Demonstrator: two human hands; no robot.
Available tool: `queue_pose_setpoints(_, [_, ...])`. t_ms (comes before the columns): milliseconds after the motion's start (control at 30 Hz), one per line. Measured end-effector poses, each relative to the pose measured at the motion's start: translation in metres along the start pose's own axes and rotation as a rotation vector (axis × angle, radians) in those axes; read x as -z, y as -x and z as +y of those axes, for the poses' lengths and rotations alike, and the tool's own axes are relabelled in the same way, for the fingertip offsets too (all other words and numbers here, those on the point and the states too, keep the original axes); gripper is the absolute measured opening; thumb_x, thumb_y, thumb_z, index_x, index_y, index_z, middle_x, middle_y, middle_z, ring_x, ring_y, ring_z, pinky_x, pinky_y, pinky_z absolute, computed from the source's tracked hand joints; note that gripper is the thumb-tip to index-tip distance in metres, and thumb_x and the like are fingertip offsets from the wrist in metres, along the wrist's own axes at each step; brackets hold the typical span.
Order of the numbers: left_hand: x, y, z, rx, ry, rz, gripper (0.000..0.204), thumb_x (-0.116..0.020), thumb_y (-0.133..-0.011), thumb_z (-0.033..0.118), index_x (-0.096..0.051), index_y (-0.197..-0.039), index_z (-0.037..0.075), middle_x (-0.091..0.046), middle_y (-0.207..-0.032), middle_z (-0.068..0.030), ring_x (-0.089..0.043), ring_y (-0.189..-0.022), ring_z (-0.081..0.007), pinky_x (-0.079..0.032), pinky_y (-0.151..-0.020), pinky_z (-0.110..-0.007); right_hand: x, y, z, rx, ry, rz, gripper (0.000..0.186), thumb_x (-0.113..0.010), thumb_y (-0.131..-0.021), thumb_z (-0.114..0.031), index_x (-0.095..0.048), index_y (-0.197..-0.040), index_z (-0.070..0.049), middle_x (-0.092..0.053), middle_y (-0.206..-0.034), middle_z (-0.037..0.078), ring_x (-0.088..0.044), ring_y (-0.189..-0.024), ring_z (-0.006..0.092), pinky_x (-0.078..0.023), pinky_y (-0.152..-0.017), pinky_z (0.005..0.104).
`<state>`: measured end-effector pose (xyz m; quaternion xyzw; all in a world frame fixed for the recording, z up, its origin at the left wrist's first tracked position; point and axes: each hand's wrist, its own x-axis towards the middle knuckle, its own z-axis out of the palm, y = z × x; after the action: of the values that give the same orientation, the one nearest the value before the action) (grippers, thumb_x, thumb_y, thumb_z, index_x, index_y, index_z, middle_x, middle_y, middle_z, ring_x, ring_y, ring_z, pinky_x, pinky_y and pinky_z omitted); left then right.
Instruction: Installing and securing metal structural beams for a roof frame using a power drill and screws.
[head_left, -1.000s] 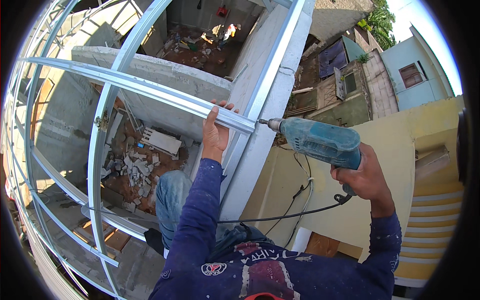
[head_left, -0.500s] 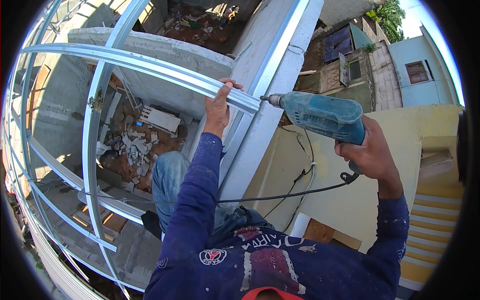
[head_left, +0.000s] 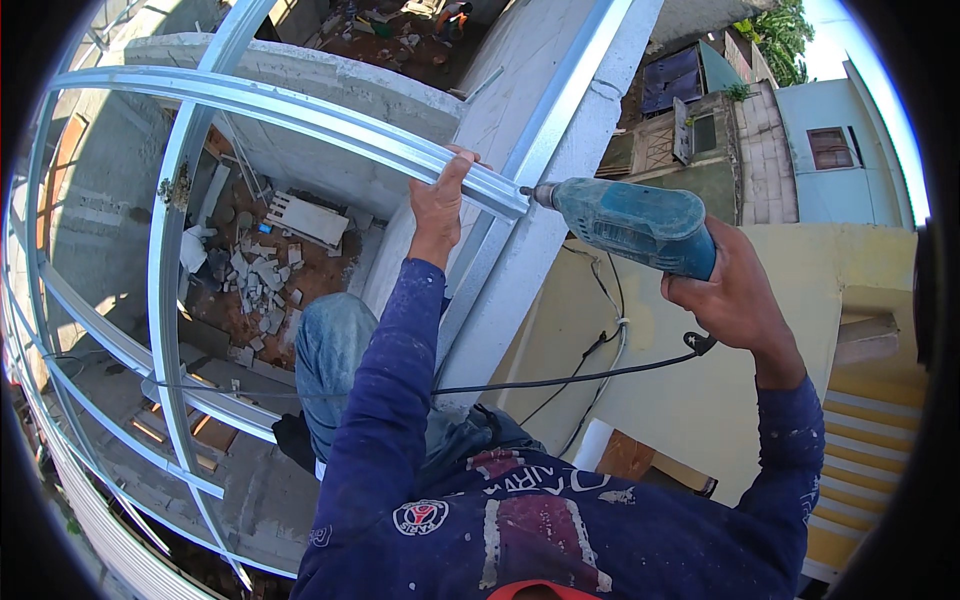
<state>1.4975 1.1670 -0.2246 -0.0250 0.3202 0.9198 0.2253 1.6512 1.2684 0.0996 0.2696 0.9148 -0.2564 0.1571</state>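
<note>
My right hand [head_left: 728, 290] is closed round the handle of a teal corded power drill [head_left: 630, 222]. The drill's nose points left, with its tip at the end of a shiny metal beam [head_left: 330, 128]. My left hand [head_left: 440, 208] grips that beam a little way in from its end, the thumb on top and the other fingers mostly hidden behind it. The beam's end rests over a long metal channel [head_left: 565, 90] that runs along the top of the wall. From the drill's handle a black cord [head_left: 560, 381] leads left, passing behind my left forearm.
More metal beams [head_left: 163, 290] form an open frame on the left, above a drop to a floor with broken rubble [head_left: 262, 285]. Far below, a person [head_left: 453, 22] is bent over at the top. Loose cables [head_left: 605, 350] hang along the yellow wall [head_left: 740, 400] at right.
The view has shifted slightly, so the frame and the floor below sit further left. The drill's tip stays at the beam's end, and both hands keep their hold.
</note>
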Motion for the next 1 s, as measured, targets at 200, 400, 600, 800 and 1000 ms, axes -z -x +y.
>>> queue_pose_setpoints(200, [-0.001,-0.002,-0.003,0.009,0.005,0.003,0.023,-0.077,-0.085,0.014,-0.065,-0.102,0.004,-0.068,-0.091,-0.0104,-0.070,-0.083,-0.0241,-0.055,-0.082,-0.038,-0.003,0.000,-0.005,0.079,0.025,0.026,0.046,-0.064,-0.072,-0.004,-0.060,-0.116,0.006,-0.067,-0.091,0.017,-0.061,-0.080,0.0259,-0.050,-0.084,0.0373])
queue_pose_setpoints(400, [-0.001,0.000,-0.001,-0.023,-0.097,0.053,0.022,-0.077,-0.085,0.013,-0.066,-0.101,0.004,-0.069,-0.092,-0.0092,-0.065,-0.088,-0.0179,-0.050,-0.087,-0.034,-0.002,0.002,-0.014,0.031,0.066,0.017,0.049,-0.062,-0.071,-0.004,-0.059,-0.119,0.008,-0.067,-0.092,0.020,-0.062,-0.081,0.0287,-0.050,-0.085,0.0380])
queue_pose_setpoints(600, [-0.004,0.001,0.001,-0.027,-0.127,0.080,0.021,-0.076,-0.085,0.011,-0.066,-0.102,0.003,-0.069,-0.092,-0.0089,-0.065,-0.088,-0.0183,-0.050,-0.087,-0.033,-0.006,0.004,-0.012,0.095,0.098,0.067,0.048,-0.062,-0.071,-0.003,-0.059,-0.118,0.008,-0.068,-0.092,0.022,-0.063,-0.080,0.0322,-0.051,-0.085,0.0387])
queue_pose_setpoints(800, [-0.010,0.012,0.008,0.100,-0.250,0.278,0.038,-0.078,-0.087,0.031,-0.067,-0.104,-0.001,-0.068,-0.089,-0.0094,-0.066,-0.084,-0.0187,-0.053,-0.082,-0.033,-0.010,0.003,-0.018,0.052,0.155,0.053,0.051,-0.065,-0.072,-0.002,-0.057,-0.122,0.007,-0.069,-0.097,0.026,-0.067,-0.088,0.0417,-0.051,-0.089,0.0429])
queue_pose_setpoints(1000, [-0.010,0.037,0.016,0.349,-0.625,0.024,0.068,-0.071,-0.085,0.062,-0.067,-0.071,-0.004,-0.058,-0.061,-0.0081,-0.055,-0.054,-0.0158,-0.045,-0.050,-0.030,-0.009,0.004,-0.029,0.092,0.238,0.028,0.053,-0.064,-0.071,0.001,-0.057,-0.124,0.006,-0.068,-0.103,0.028,-0.066,-0.099,0.0466,-0.050,-0.095,0.0458])
